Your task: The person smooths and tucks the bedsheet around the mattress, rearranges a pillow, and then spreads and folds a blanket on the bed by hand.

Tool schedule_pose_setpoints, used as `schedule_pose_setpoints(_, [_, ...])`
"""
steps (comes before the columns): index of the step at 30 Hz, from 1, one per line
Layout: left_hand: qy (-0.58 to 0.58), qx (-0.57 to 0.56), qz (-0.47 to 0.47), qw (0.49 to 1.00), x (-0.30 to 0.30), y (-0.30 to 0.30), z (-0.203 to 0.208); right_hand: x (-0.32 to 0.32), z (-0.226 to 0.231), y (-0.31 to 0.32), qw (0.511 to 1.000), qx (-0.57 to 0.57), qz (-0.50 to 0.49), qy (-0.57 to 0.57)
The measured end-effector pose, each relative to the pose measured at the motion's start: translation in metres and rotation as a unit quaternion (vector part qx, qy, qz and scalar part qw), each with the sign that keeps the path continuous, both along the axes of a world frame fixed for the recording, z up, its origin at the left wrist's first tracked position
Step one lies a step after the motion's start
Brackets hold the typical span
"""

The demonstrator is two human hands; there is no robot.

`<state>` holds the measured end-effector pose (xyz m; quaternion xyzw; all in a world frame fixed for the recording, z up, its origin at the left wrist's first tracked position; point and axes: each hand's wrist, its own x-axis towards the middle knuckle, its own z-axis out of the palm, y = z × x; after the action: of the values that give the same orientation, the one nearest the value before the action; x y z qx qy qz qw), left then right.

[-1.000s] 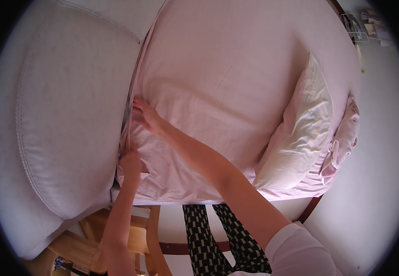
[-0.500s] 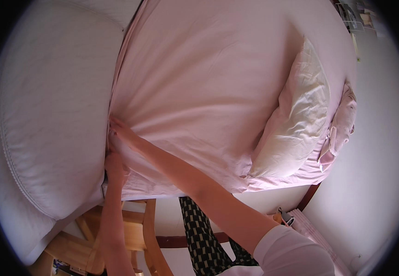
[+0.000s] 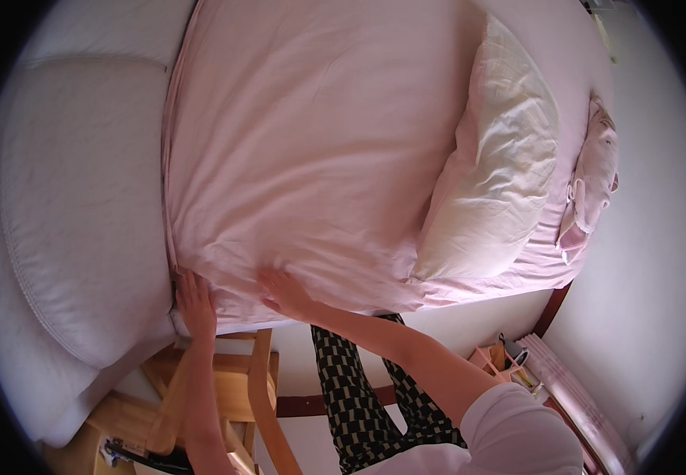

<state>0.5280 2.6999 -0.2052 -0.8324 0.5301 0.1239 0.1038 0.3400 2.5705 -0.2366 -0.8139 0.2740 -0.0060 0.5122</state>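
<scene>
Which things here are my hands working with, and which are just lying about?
Working with:
- pale pink fabric bedsheet, touched by left hand and right hand

Just about:
- cream wrinkled fabric pillow
- crumpled pink cloth
- light-brown wooden chair

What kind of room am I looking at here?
Most likely a bedroom, probably in a home: there's a pink-sheeted bed, a pale pillow lying on it, and light wooden furniture close to its near edge.

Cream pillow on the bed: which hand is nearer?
Right. The right hand is on the pink bedsheet, left of the cream pillow; the left hand is farther left, near the bedsheet's corner.
</scene>
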Motion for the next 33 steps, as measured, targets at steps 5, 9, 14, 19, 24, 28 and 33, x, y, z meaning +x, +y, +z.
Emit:
schedule_pose_setpoints(5, [0.152, 0.022, -0.180, 0.972, -0.004, -0.014, 0.013, -0.049, -0.008, 0.019, 0.979, -0.151, 0.120, 0.063])
schedule_pose_setpoints(9, [0.213, 0.059, -0.211, 0.952, 0.006, 0.001, -0.009, -0.052, -0.041, 0.025, 0.962, -0.192, 0.181, 0.067])
schedule_pose_setpoints(14, [0.182, 0.045, -0.273, 0.944, 0.009, 0.005, -0.019, -0.047, -0.041, 0.051, 0.967, -0.040, 0.240, 0.069])
schedule_pose_setpoints(19, [0.239, 0.071, -0.181, 0.951, 0.018, -0.008, -0.007, -0.028, -0.038, 0.075, 0.975, -0.025, 0.206, 0.080])
schedule_pose_setpoints(24, [0.263, 0.043, -0.136, 0.954, 0.011, -0.021, -0.005, -0.032, -0.047, 0.088, 0.958, -0.098, 0.220, 0.154])
schedule_pose_setpoints(28, [0.165, 0.228, -0.097, 0.955, 0.020, 0.003, -0.025, -0.033, -0.036, 0.085, 0.962, -0.113, 0.223, 0.105])
schedule_pose_setpoints(33, [0.050, 0.311, -0.119, 0.942, -0.072, -0.074, -0.011, -0.116, -0.034, 0.050, 0.956, -0.158, 0.216, 0.119])
